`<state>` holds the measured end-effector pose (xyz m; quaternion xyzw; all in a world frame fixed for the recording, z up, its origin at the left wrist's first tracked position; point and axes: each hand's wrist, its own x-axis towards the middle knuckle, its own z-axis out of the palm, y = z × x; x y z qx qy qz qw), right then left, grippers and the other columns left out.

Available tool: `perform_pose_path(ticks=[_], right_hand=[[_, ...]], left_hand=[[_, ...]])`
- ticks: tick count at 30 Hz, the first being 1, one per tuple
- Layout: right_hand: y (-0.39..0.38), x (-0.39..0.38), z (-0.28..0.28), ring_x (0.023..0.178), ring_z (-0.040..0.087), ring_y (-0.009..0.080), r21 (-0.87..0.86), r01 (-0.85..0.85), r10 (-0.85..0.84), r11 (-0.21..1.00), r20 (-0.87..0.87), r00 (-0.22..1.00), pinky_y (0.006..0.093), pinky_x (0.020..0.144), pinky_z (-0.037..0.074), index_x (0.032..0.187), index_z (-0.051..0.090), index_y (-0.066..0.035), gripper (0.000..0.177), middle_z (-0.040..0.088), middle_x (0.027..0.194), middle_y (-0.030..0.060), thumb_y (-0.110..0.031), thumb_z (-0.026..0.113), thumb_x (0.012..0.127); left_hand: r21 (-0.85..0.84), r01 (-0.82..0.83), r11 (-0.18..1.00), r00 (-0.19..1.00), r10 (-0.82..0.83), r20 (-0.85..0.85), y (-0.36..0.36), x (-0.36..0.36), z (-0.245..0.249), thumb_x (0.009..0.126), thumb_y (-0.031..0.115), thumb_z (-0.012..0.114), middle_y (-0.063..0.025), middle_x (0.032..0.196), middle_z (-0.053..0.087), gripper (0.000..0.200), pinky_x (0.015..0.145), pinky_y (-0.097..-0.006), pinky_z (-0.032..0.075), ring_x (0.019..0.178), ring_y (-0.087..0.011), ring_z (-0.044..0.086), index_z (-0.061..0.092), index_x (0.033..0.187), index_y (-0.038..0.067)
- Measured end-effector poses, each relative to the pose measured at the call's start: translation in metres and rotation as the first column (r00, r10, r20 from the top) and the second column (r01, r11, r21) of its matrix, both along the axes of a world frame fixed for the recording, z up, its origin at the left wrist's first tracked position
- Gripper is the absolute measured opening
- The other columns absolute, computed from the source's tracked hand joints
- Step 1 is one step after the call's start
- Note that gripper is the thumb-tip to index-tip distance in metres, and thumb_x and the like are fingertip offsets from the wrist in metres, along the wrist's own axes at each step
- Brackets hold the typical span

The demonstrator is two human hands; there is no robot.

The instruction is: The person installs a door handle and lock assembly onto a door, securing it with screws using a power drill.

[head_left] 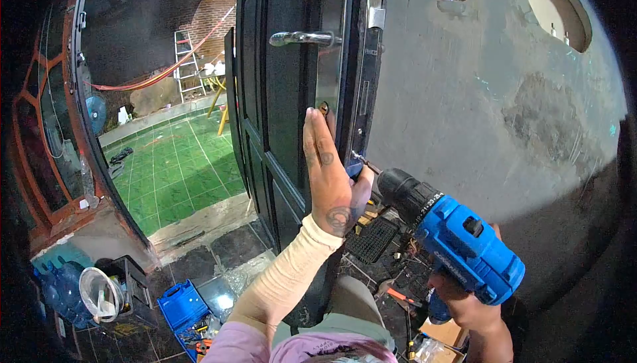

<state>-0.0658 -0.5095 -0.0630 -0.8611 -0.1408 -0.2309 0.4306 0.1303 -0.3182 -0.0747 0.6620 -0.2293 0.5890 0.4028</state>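
Observation:
My right hand [464, 306] is wrapped round the grip of a blue cordless drill [468, 247]. Its bit points left, with the tip right at a small screw [357, 155] on the edge of the black panelled door [282, 77]. My left hand [330, 174] lies flat by the door's face, fingers stretched upward just below the key cylinder [324, 107] and the thumb side round the door edge near the bit. Above it are the long silver handle plate [332, 64] and lever handle [302, 38]. The lock's metal faceplate [365, 91] runs down the door edge.
A grey wall [451, 104] with cut-out niches stands right. On the dark floor are an open blue toolbox [180, 306], a black crate [136, 296], an orange-handled tool [401, 296] and a black mat [373, 239]. Beyond the doorway lie green tiles [179, 170] and a ladder [188, 68].

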Motion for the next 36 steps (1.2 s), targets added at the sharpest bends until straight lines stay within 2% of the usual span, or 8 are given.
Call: perform_pose_path(ticks=[1, 4, 6, 10, 13, 22, 34, 36], right_hand=[[-0.006, 0.002, -0.004, 0.101, 0.053, 0.0325, -0.045, -0.007, 0.008, 0.999, 0.018, 1.000, 0.0435, 0.088, 0.043, 0.116, 0.062, -0.005, 0.049, 0.054, 0.114, 0.0159, -0.020, 0.079, 0.072], [-0.001, -0.002, -0.012, 0.101, 0.054, 0.0326, 0.115, 0.053, -0.045, 0.992, -0.074, 0.996, 0.0433, 0.088, 0.042, 0.116, 0.061, -0.005, 0.050, 0.054, 0.113, 0.0160, -0.019, 0.079, 0.071], [0.005, -0.004, -0.012, 0.101, 0.054, 0.0326, 0.195, 0.089, -0.067, 0.977, -0.117, 0.991, 0.0433, 0.088, 0.042, 0.116, 0.061, -0.005, 0.051, 0.054, 0.114, 0.0159, -0.019, 0.080, 0.071], [0.007, -0.004, -0.002, 0.101, 0.054, 0.0321, 0.072, 0.067, -0.064, 0.995, -0.049, 0.997, 0.0429, 0.088, 0.042, 0.116, 0.061, -0.005, 0.051, 0.054, 0.114, 0.0151, -0.017, 0.080, 0.070], [0.012, -0.003, -0.001, 0.101, 0.054, 0.0313, 0.125, 0.081, -0.073, 0.989, -0.068, 0.995, 0.0425, 0.088, 0.042, 0.116, 0.061, -0.006, 0.050, 0.054, 0.112, 0.0139, -0.016, 0.079, 0.071], [0.016, -0.004, -0.001, 0.101, 0.054, 0.0298, 0.202, 0.088, -0.070, 0.975, -0.092, 0.993, 0.0420, 0.087, 0.043, 0.115, 0.061, -0.006, 0.048, 0.053, 0.112, 0.0122, -0.016, 0.079, 0.071], [0.012, 0.000, -0.008, 0.098, 0.053, 0.0312, 0.161, 0.139, -0.118, 0.977, -0.129, 0.985, 0.0413, 0.085, 0.043, 0.112, 0.063, -0.006, 0.049, 0.055, 0.109, 0.0139, -0.019, 0.083, 0.069], [0.014, 0.000, -0.003, 0.098, 0.054, 0.0318, 0.091, 0.133, -0.125, 0.987, -0.086, 0.988, 0.0417, 0.084, 0.044, 0.111, 0.063, -0.006, 0.049, 0.056, 0.108, 0.0142, -0.020, 0.083, 0.069]], left_hand=[[0.016, 0.005, 1.000, 1.000, -0.004, -0.012, 0.000, -0.001, 0.001, 0.067, -0.003, 0.064, -0.0323, 0.151, 0.019, 0.102, 0.119, -0.0460, 0.024, 0.143, -0.0456, 0.021, 0.007, 0.151, -0.008], [-0.007, -0.044, 0.999, 0.999, 0.044, 0.032, 0.000, 0.005, -0.002, 0.079, 0.030, 0.073, -0.0293, 0.151, 0.027, 0.102, 0.116, -0.0455, 0.026, 0.139, -0.0441, 0.031, 0.012, 0.152, -0.006], [-0.013, -0.030, 0.999, 0.999, 0.030, 0.041, 0.000, 0.006, -0.002, 0.079, 0.030, 0.074, -0.0294, 0.151, 0.027, 0.102, 0.116, -0.0452, 0.026, 0.139, -0.0437, 0.031, 0.012, 0.152, -0.006], [0.000, -0.037, 0.999, 0.999, 0.037, 0.037, 0.001, 0.004, -0.001, 0.079, 0.031, 0.074, -0.0293, 0.151, 0.027, 0.103, 0.116, -0.0447, 0.026, 0.140, -0.0432, 0.030, 0.012, 0.152, -0.006], [-0.011, -0.021, 1.000, 0.998, 0.022, 0.060, 0.001, 0.007, -0.002, 0.080, 0.033, 0.073, -0.0290, 0.151, 0.027, 0.102, 0.116, -0.0446, 0.026, 0.139, -0.0430, 0.031, 0.012, 0.152, -0.006], [-0.013, -0.016, 1.000, 1.000, 0.016, 0.027, 0.002, 0.007, -0.003, 0.079, 0.030, 0.073, -0.0285, 0.152, 0.026, 0.103, 0.117, -0.0457, 0.024, 0.141, -0.0432, 0.028, 0.010, 0.152, -0.005], [-0.011, -0.008, 1.000, 1.000, 0.008, 0.022, 0.003, 0.004, -0.003, 0.074, 0.020, 0.075, -0.0292, 0.153, 0.024, 0.105, 0.118, -0.0441, 0.022, 0.142, -0.0431, 0.027, 0.009, 0.152, -0.006], [-0.005, 0.008, 1.000, 1.000, -0.008, 0.007, 0.003, -0.001, 0.000, 0.070, 0.006, 0.065, -0.0311, 0.153, 0.021, 0.100, 0.119, -0.0461, 0.023, 0.142, -0.0450, 0.023, 0.009, 0.151, -0.008]])
